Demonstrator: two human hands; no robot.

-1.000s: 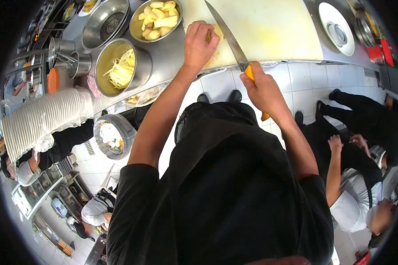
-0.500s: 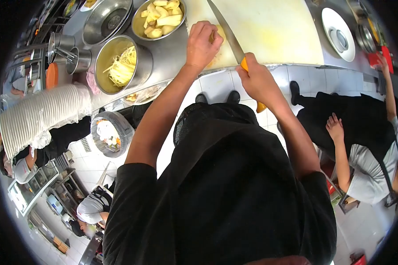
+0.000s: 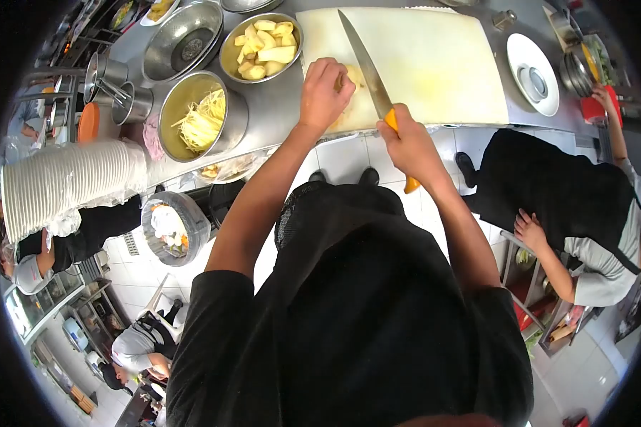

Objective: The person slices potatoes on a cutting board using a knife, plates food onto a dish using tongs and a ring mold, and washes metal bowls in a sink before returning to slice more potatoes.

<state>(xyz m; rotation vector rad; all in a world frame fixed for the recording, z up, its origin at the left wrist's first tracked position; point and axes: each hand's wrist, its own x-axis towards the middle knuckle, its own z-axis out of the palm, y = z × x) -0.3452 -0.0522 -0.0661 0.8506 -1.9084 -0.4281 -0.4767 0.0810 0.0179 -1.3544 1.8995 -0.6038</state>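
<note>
Most of the yellow piece (image 3: 354, 75) is hidden by the left hand (image 3: 324, 92), so its full shape cannot be made out; the part that shows lies on the cutting board (image 3: 449, 50), near the board's left edge, between the fingers and the knife (image 3: 370, 67). The right hand (image 3: 413, 149) covers the middle of the orange handle (image 3: 391, 119), and whether the blade touches the board is hard to tell. A metal bowl (image 3: 249, 6) is cut off by the top of the view. The left fingers are bent and drawn in around the yellow piece, their tips mostly out of sight. The right fingers are closed firmly round the handle at the board's near edge, its butt showing below the fist, while the blade's tip points toward the board's far left corner. There is one knife and one board; on the counter (image 3: 271, 99), off the board's left edge, stand one bowl (image 3: 228, 58) of pale chunks (image 3: 276, 54), overlapping too much to count, and one pot (image 3: 236, 128) of thin shreds (image 3: 203, 124). Beyond the board's right edge sits one white plate (image 3: 523, 53) with one small dish (image 3: 533, 82) in it.
</note>
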